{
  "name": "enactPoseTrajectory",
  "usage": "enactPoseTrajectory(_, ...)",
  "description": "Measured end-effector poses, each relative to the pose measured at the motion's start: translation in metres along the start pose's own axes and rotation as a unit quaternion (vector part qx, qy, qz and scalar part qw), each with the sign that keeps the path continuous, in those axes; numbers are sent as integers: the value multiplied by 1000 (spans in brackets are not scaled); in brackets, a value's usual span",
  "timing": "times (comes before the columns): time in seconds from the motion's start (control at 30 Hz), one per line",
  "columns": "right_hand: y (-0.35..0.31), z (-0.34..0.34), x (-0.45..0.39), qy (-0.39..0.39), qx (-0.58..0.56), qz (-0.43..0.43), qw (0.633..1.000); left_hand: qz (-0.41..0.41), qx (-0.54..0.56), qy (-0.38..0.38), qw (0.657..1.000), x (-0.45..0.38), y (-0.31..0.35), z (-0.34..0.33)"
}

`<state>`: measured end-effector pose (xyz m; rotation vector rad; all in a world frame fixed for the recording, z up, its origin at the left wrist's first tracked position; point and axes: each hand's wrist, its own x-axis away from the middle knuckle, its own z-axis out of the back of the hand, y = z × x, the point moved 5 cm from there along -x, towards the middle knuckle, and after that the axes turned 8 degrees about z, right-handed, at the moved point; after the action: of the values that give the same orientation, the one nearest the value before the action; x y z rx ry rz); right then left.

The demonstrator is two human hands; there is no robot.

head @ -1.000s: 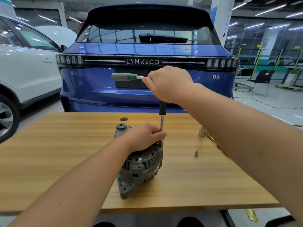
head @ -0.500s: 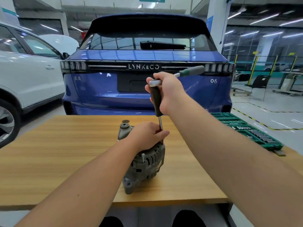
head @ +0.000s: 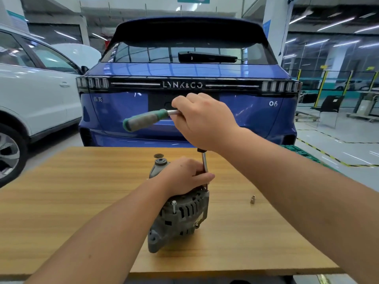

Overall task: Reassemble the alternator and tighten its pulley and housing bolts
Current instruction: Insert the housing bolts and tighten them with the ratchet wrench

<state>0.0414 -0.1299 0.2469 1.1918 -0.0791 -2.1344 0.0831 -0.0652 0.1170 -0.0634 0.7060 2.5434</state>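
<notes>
One alternator (head: 178, 220) lay on its side near the middle of the wooden tabletop (head: 61, 201), its mounting ear toward the near edge and its pulley end (head: 161, 161) pointing away. The left hand (head: 184, 177) rested on top of the housing, fingers (head: 205, 178) curled over it and closed around the lower part of the tool's shaft (head: 204, 162), just above where the shaft met the housing edge. One ratchet (head: 147, 118) stood upright over that spot: the right hand (head: 203, 121) gripped its head from above, fingers wrapped tight, and the green handle stuck out to the left, level with the blue car (head: 184, 68) behind. One housing bolt (head: 174, 206) stood proud of the near side of the casing, below the left wrist and clear of the fingers. One small socket (head: 252, 199) stood on the tabletop to the right, well apart from the alternator. One washer (head: 157, 155) lay flat just beyond the pulley end. A white car (head: 30, 89) stood at the left, and the corner of a green tool tray (head: 299, 152) showed past the right forearm.
</notes>
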Motion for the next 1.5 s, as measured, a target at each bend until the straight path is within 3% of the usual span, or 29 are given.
enactPoseTrajectory(0.13,10,4,-1,-93,-35,-19,995,-9,-24,16,1000,-4,1,0)
enactPoseTrajectory(0.23,20,8,-10,-171,12,-46,984,-16,-33,27,999,-2,3,0)
enactPoseTrajectory(0.3,31,9,-21,-234,43,-105,966,-13,-46,29,998,0,4,-2)
enactPoseTrajectory(0.37,43,9,-25,-289,-20,-198,937,2,-51,35,998,0,5,-3)
enactPoseTrajectory(0.4,48,9,-22,-301,-117,-258,910,12,-51,39,998,0,6,-4)
enactPoseTrajectory(0.43,50,9,-14,-297,-248,-330,861,21,-50,42,998,-2,6,-4)
enactPoseTrajectory(0.53,40,3,5,-172,-586,-455,648,40,-48,46,997,-3,5,-7)
enactPoseTrajectory(0.6,32,-9,15,-80,-683,-483,542,43,-55,50,996,-3,4,-8)
enactPoseTrajectory(0.67,26,-21,19,19,-718,-507,477,47,-44,46,997,-3,2,-7)
enactPoseTrajectory(0.7,26,-24,21,82,-709,-509,481,50,-29,38,998,-2,2,-6)
enactPoseTrajectory(0.73,27,-24,23,157,-680,-494,520,53,-13,29,998,-2,1,-6)
enactPoseTrajectory(0.8,26,-11,31,285,-548,-386,685,54,1,12,998,0,1,-5)
enactPoseTrajectory(0.87,17,0,35,293,-371,-228,851,47,8,5,999,2,1,-5)
enactPoseTrajectory(0.9,12,0,36,264,-292,-172,903,45,16,3,999,3,1,-5)
enactPoseTrajectory(0.93,12,-3,36,236,-239,-139,932,46,24,0,999,3,1,-5)
enactPoseTrajectory(1.0,17,-6,35,203,-207,-123,949,48,30,-5,998,2,1,-4)
enactPoseTrajectory(1.2,22,-4,39,187,-227,-148,944,38,34,-14,999,0,1,-7)
enactPoseTrajectory(1.37,16,-2,31,90,-247,-136,955,47,47,-8,998,0,-2,-8)
enactPoseTrajectory(1.5,26,10,14,-23,-126,-132,983,39,42,-15,998,1,-1,-9)
